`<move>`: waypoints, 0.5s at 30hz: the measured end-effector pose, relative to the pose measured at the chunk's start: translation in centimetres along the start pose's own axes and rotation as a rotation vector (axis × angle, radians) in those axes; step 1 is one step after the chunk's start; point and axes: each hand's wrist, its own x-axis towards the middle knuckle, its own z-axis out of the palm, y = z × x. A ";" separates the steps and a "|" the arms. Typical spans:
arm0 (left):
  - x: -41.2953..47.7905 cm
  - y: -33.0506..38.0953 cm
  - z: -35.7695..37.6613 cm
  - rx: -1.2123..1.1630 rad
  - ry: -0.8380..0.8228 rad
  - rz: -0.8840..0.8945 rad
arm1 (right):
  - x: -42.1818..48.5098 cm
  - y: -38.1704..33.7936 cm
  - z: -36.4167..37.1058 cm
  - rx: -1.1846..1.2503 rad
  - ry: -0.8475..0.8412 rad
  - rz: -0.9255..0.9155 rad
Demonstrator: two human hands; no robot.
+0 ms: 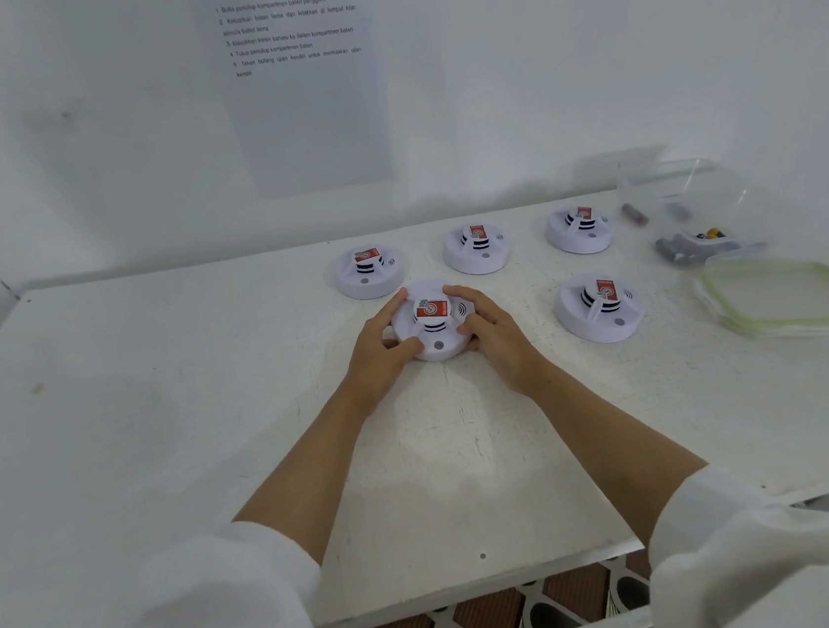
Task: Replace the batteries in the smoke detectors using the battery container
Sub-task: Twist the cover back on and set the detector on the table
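Several round white smoke detectors with red labels sit on the white table (153, 395). The nearest one (434, 324) is in the middle, and both hands grip its sides: my left hand (380, 348) on its left rim, my right hand (494, 330) on its right rim. Three detectors stand in a back row (369, 271) (477, 248) (579, 229), and another (598, 306) lies to the right. A clear battery container (685, 210) at the back right holds several batteries.
The container's clear lid with a green seal (787, 297) lies flat at the right edge. A printed instruction sheet (296, 69) hangs on the white wall behind. The table's front edge runs just above patterned flooring.
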 end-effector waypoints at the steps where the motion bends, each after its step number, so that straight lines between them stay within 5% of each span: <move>1: 0.0 0.0 0.0 0.003 0.001 0.001 | 0.0 0.0 0.0 -0.009 0.002 -0.003; 15: 0.1 -0.2 -0.1 0.005 0.007 -0.012 | -0.2 -0.2 0.1 -0.005 0.010 0.010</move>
